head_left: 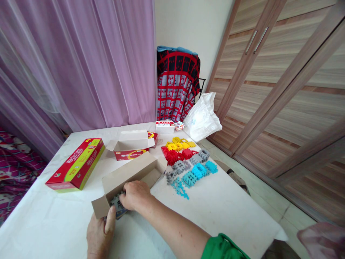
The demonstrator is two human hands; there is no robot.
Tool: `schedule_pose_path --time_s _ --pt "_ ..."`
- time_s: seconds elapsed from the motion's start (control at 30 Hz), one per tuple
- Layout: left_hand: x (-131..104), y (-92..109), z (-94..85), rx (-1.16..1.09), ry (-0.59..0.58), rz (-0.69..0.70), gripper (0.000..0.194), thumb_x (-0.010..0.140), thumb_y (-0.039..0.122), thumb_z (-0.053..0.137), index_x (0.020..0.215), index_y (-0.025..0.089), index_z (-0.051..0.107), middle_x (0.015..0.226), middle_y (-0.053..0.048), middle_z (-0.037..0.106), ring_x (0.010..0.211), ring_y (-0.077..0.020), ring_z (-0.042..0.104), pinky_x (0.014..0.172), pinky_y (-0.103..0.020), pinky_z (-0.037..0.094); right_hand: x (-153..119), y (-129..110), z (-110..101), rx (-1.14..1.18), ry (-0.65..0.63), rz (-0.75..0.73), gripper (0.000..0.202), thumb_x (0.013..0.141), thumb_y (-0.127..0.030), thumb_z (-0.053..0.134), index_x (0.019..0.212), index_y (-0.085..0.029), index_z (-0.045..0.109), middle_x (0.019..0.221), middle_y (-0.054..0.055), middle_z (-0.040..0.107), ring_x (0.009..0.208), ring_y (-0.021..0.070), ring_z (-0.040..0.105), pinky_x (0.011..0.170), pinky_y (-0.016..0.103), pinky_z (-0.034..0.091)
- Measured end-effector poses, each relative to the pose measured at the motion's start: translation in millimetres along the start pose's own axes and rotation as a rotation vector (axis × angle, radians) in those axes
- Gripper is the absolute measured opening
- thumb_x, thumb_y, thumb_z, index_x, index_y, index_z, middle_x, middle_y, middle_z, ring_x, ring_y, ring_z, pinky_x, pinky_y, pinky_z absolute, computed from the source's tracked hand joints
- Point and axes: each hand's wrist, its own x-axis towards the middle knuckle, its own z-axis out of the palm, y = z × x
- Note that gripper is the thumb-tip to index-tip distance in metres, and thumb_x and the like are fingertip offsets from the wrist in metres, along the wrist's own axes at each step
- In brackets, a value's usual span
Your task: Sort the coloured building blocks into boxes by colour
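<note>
An opened cardboard box (129, 172) lies at an angle in front of me, its lid and end flap folded out. My left hand (100, 232) grips the near left end of it, thumb over the edge. Inside that end sit grey interlocking plastic blocks (116, 202). My right hand (137, 194) reaches into the box with fingers curled down on these blocks; its fingertips are partly hidden. Right of the box are grouped blocks: yellow blocks (179, 144), red blocks (175, 157), grey blocks (181, 166) and blue blocks (199, 171).
A closed red and green box (77, 163) lies at the left. Behind my hands stands another open red carton (132, 154), with a small white box (165, 127) farther back. A white plastic bag (203, 118) rests at the table's far right edge, near a cloth-draped chair (178, 84).
</note>
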Motion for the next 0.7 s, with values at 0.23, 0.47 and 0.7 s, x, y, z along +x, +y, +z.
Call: schedule_pose_path --time_s 0.23,0.47,0.7 --pt "0 8 1.3 -0.014 -0.015 -0.122 0.043 0.082 0.051 0.035 0.08 0.021 0.066 0.076 -0.012 0.069 0.082 -0.0303 0.065 0.064 -0.036 0.049 2 3 5 -0.006 0.03 -0.003 0.036 0.081 -0.032 0.05 0.101 -0.012 0.073 0.102 0.017 0.073 0.1 0.0289 0.067 0.083 0.037 0.052" --pt "1 13 -2.0 -0.043 -0.078 -0.157 0.044 0.082 0.053 0.033 0.074 0.022 0.063 0.073 -0.013 0.065 0.087 -0.0324 0.064 0.068 -0.038 0.05 -5 19 3 0.099 0.239 -0.183 0.027 0.087 -0.029 0.046 0.096 -0.024 0.071 0.1 0.002 0.074 0.094 0.017 0.067 0.082 0.025 0.047" --pt "-2 26 -8.8 -0.101 -0.049 -0.181 0.041 0.081 0.054 0.035 0.075 0.021 0.06 0.078 -0.011 0.066 0.079 -0.0285 0.064 0.064 -0.034 0.049 -39 91 -28 0.264 0.448 -0.09 0.023 0.088 -0.024 0.047 0.091 -0.021 0.069 0.088 0.001 0.074 0.081 0.0129 0.066 0.075 0.019 0.044"
